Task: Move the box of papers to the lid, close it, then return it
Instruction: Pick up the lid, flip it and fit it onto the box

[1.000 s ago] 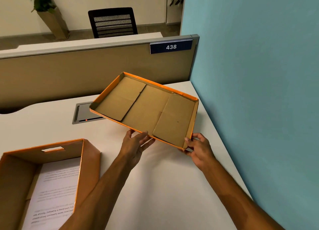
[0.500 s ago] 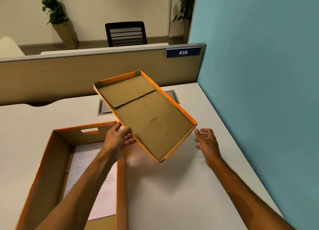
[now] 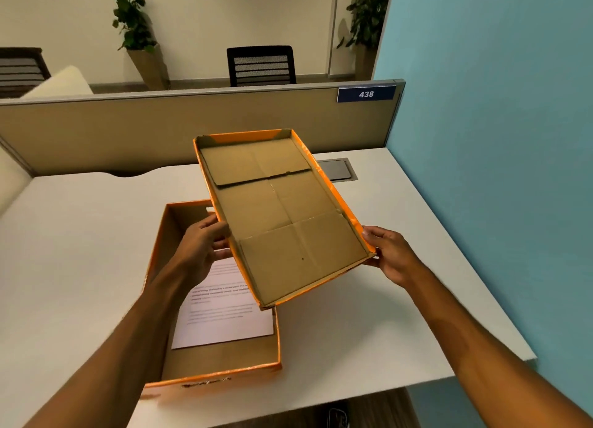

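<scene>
An orange cardboard lid [image 3: 279, 216] hangs in the air, its brown inside facing me, tilted above the open box. My left hand [image 3: 202, 251] grips its left long edge. My right hand [image 3: 390, 254] holds its near right corner. Below stands the open orange box [image 3: 224, 371] on the white desk, with printed white papers [image 3: 224, 312] lying in its bottom. The lid covers the box's far right part.
The white desk [image 3: 73, 251] ends at a tan partition [image 3: 160, 129] behind and a blue wall [image 3: 497, 171] on the right. A grey cable hatch [image 3: 338, 169] sits in the desk behind the lid. The desk's front edge runs just past the box.
The lid has turned lengthwise toward me and swung left over the open box. My right hand, free half a second ago, now holds the lid's corner again.
</scene>
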The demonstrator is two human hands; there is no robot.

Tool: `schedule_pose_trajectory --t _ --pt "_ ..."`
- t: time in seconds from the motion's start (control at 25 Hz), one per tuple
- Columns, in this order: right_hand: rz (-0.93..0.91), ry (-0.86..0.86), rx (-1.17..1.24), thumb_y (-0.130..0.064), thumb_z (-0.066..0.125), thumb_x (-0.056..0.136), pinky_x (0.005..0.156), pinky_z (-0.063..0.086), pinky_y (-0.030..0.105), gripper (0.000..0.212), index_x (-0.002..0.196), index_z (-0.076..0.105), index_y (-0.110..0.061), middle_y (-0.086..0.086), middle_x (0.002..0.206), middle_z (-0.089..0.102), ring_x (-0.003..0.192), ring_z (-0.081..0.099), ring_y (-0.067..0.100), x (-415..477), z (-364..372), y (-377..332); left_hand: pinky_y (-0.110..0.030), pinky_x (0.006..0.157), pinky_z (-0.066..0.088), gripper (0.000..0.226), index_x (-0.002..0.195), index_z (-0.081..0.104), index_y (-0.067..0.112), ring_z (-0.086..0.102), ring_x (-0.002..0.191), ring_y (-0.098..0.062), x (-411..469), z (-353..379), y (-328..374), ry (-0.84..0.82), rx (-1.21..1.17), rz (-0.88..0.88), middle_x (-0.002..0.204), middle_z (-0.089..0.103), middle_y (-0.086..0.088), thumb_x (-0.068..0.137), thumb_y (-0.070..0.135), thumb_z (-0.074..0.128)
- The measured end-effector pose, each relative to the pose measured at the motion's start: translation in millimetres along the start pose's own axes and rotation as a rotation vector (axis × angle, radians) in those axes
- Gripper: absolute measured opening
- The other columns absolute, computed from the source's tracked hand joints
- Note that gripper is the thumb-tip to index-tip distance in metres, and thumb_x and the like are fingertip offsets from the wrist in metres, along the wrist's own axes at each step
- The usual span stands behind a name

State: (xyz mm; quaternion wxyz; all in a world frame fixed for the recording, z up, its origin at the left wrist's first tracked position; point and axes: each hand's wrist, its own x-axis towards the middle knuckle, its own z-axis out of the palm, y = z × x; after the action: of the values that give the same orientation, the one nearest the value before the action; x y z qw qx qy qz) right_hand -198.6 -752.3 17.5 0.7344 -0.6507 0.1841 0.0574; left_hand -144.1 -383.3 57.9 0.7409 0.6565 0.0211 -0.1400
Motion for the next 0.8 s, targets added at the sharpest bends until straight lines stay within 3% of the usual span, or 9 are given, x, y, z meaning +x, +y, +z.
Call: schedule_pose_trajectory --t 0.24,0.36,0.44,0.6,0.8 --pt "0.058 0.001 0.180 -0.013 0.061 0.093 0.069 0.062 0.045 0.025 0.116 0.070 -0.007 0.016 0.119 0.068 0.104 0.064 0.038 -31 32 5 -0.036 0.076 0.061 0.023 0.111 0.066 0.007 0.069 0.095 -0.030 -31 -14 24 0.075 -0.053 0.008 0.109 0.068 -0.016 0.095 0.022 0.059" --pt "0.079 0.054 0.263 -0.008 0.060 0.094 0.066 0.062 0.045 0.020 0.110 0.071 -0.007 0.016 0.116 0.069 0.100 0.065 0.038 -39 51 7 -0.041 0.084 0.059 0.044 0.128 0.059 0.011 0.069 0.099 -0.023 -57 -14 23 0.011 -0.175 -0.044 0.115 0.066 -0.010 0.092 0.036 0.060" --pt "0.070 0.080 0.282 -0.007 0.060 0.095 0.064 0.062 0.044 0.017 0.107 0.072 -0.009 0.015 0.114 0.069 0.101 0.065 0.039 -44 61 8 -0.049 0.089 0.057 0.058 0.139 0.051 0.018 0.065 0.113 -0.029 -79 -10 6 0.004 -0.287 -0.079 0.127 0.063 -0.009 0.088 0.044 0.062" --pt "0.076 0.108 0.308 -0.005 0.060 0.094 0.068 0.061 0.046 0.026 0.119 0.067 -0.003 0.018 0.116 0.067 0.101 0.064 0.039 -57 78 14 -0.053 0.091 0.055 0.044 0.121 0.057 0.010 0.063 0.118 -0.040 -118 21 -34 0.092 -0.566 -0.029 0.120 0.065 -0.017 0.082 0.021 0.072" --pt "0.089 0.073 0.321 -0.004 0.060 0.094 0.068 0.062 0.045 0.026 0.119 0.067 -0.005 0.017 0.114 0.067 0.102 0.064 0.038 -83 93 21 -0.052 0.086 0.058 0.036 0.114 0.060 0.014 0.070 0.103 -0.036 -140 64 -52 0.238 -0.628 0.012 0.100 0.072 -0.014 0.083 -0.001 0.068"
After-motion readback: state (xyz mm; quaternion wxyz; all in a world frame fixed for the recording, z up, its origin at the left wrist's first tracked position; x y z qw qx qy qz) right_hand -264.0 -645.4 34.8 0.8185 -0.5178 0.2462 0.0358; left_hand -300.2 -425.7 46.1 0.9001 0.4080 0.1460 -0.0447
